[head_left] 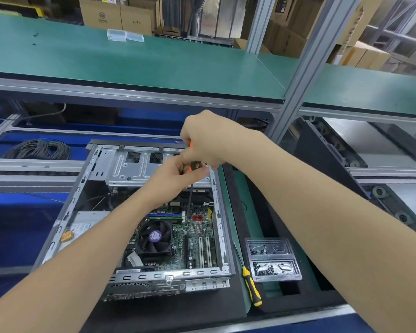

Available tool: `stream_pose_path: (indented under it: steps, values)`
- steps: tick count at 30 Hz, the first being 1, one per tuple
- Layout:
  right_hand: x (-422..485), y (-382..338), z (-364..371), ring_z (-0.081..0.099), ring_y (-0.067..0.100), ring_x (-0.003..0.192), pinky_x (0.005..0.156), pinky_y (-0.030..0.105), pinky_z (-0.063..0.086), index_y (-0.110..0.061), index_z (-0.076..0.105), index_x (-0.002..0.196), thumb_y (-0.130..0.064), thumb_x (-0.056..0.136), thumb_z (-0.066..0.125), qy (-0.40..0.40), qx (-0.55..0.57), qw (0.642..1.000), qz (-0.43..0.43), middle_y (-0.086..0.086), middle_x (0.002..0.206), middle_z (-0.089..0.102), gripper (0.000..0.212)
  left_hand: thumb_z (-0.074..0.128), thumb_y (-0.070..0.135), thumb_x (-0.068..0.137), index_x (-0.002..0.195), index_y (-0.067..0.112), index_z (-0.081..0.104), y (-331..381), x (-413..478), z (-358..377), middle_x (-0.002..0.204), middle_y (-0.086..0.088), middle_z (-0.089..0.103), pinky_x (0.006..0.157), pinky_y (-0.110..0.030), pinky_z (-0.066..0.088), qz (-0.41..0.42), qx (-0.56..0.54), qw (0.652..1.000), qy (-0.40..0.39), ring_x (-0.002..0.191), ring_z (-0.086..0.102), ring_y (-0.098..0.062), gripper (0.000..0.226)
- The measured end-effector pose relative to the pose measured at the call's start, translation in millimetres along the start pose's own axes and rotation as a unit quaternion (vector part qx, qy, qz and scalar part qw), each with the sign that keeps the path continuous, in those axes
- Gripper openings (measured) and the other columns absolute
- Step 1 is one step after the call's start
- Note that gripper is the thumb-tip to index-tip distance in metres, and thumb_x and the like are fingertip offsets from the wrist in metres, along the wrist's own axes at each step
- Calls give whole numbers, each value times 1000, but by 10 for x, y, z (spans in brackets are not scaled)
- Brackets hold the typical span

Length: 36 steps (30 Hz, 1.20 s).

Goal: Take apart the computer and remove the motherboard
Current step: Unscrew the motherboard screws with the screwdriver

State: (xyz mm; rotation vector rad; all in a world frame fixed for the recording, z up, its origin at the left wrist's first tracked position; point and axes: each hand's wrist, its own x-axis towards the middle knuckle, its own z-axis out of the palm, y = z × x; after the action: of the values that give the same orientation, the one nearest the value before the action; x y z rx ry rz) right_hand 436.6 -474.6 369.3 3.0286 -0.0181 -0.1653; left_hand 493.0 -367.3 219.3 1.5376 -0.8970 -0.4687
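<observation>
An open computer case (220,224) lies flat on a black mat. Its green motherboard (197,239) sits inside, with a black CPU fan (155,237) and memory sticks (165,216) on it. My right hand (207,138) grips the top of an orange-and-black screwdriver (194,165). My left hand (175,175) pinches the lower part of its handle. The thin shaft runs straight down to the board beside the memory sticks. A silver drive cage (130,167) fills the case's far end.
A yellow-and-black screwdriver (251,287) lies on the green mat right of the case. Beside it stands a clear plastic tray (273,259) holding several dark screws. A coil of black cable (37,149) lies at the far left. An aluminium post (298,75) rises behind my right hand.
</observation>
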Motion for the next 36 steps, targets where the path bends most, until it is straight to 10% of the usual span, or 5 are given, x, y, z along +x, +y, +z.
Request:
stream_pose_path:
  steps: [4, 12, 21, 30, 36]
  values:
    - [-69, 49, -109, 57, 13, 74, 59, 30, 46, -24, 66, 82, -12, 83, 73, -58, 8, 993, -104, -6, 88, 65, 15, 71, 27, 97, 69, 11, 51, 51, -52, -48, 58, -1, 24, 51, -22, 26, -22, -1, 1000, -5, 52, 24, -16, 38]
    - [-112, 10, -91, 48, 10, 65, 62, 29, 43, -22, 58, 67, 1, 77, 57, -58, -17, 991, -123, -2, 80, 65, 25, 69, 27, 98, 77, 4, 54, 133, -97, -12, 64, -14, 23, 53, -24, 26, -26, 3, 999, -31, 54, 24, -17, 35]
    - [-107, -16, 83, 44, 21, 61, 61, 35, 41, -17, 45, 84, -69, 96, 49, 89, 7, 992, 90, -1, 72, 38, 54, 71, 39, 94, 97, 29, 72, 57, -81, 23, 62, -4, 25, 56, -32, 24, -5, 4, 1000, 6, 57, 26, -22, 11]
    - [-98, 67, -94, 62, 19, 82, 66, 32, 51, -26, 65, 83, -18, 87, 69, -58, 16, 996, -71, -6, 89, 66, 10, 69, 28, 99, 101, 12, 68, 91, -90, -38, 65, -18, 23, 55, -35, 25, 0, 11, 1000, -6, 59, 24, -32, 16]
    - [-112, 100, -62, 51, 11, 70, 62, 30, 44, -32, 54, 64, 3, 79, 61, -69, -15, 990, -123, -9, 76, 59, 39, 69, 31, 99, 78, 19, 60, 84, -100, -48, 59, 0, 31, 52, -17, 29, 2, 38, 999, -22, 53, 29, -14, 26]
